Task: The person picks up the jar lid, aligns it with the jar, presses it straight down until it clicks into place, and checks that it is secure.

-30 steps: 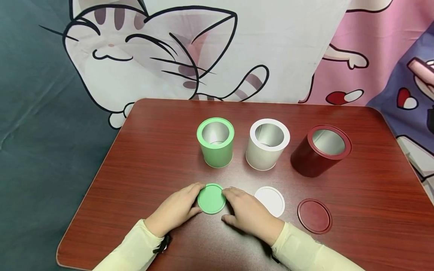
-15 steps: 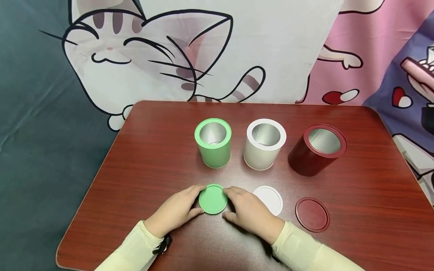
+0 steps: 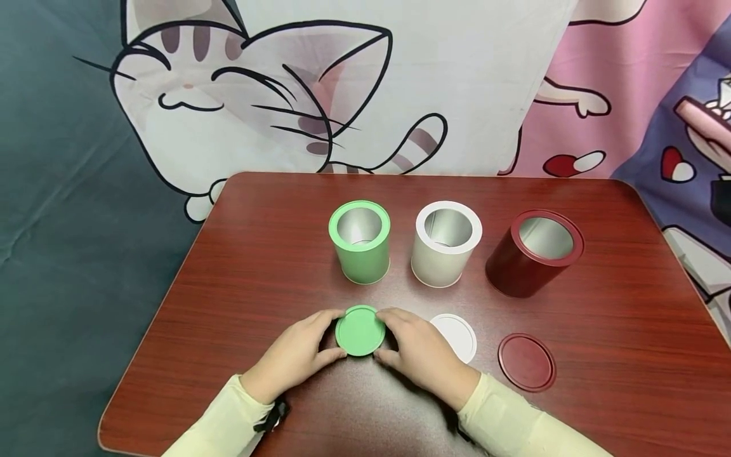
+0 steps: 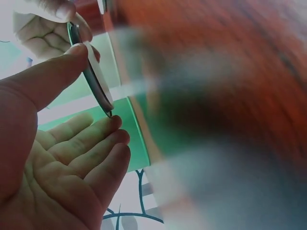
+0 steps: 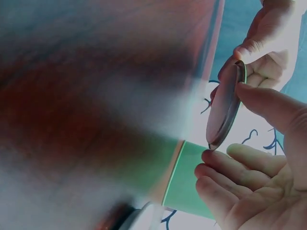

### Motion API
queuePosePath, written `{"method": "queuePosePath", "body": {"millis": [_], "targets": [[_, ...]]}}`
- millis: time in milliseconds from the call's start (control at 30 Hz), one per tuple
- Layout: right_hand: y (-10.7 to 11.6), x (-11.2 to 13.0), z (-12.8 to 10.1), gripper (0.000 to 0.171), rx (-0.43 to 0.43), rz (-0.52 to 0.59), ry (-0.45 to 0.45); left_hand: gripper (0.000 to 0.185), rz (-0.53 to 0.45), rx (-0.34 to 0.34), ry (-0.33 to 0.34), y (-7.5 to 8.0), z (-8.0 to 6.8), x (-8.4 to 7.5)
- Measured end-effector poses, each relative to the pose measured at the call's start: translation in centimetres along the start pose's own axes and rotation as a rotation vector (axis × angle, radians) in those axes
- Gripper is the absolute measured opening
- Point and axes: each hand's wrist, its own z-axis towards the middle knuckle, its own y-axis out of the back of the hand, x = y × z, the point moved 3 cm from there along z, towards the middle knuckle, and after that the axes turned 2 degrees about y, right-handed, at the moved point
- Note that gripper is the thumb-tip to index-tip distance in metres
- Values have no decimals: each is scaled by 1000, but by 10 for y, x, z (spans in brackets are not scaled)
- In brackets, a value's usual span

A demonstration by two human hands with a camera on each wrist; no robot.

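Note:
Between my two hands is a round green lid (image 3: 360,331), its flat top facing up in the head view. My left hand (image 3: 297,348) pinches its left edge between thumb and fingers, while my right hand (image 3: 425,352) grips the right edge the same way. Both wrist views show the lid (image 4: 97,79) edge-on, raised off the table, with thumbs and fingertips at its rim. Behind it stands a green can (image 3: 367,261) with an open top and silvery inside.
A white can (image 3: 438,261) and a dark red can (image 3: 511,263), both open-topped, stand right of the green one. A white lid (image 3: 459,336), partly behind my right hand, and a dark red lid (image 3: 526,362) lie on the brown table (image 3: 217,304).
The green lid has come up off the table and slightly away from me, held by both hands. Cans and other lids stay put; the head view shifts slightly.

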Motion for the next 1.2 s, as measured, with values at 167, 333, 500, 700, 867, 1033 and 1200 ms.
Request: {"method": "queuePosePath", "body": {"millis": [167,333,500,700,867,1033,1200], "targets": [[4,1,1,55,-56,5,26,63,-20,-25,16,4,0,-2],[8,3,3,55,-103,19,60,63,-23,-48,21,9,0,-3],[13,5,4,54,-148,53,77,65,-33,-69,7,18,2,-6],[20,8,5,55,-184,85,97,67,-37,-109,-21,26,1,-11],[26,11,4,55,-214,82,103,68,-42,-130,-43,29,2,-15],[32,15,5,55,-214,86,85,68,-40,-156,-53,33,2,-18],[35,17,7,56,-225,91,87,70,-46,-184,-68,41,2,-21]]}}
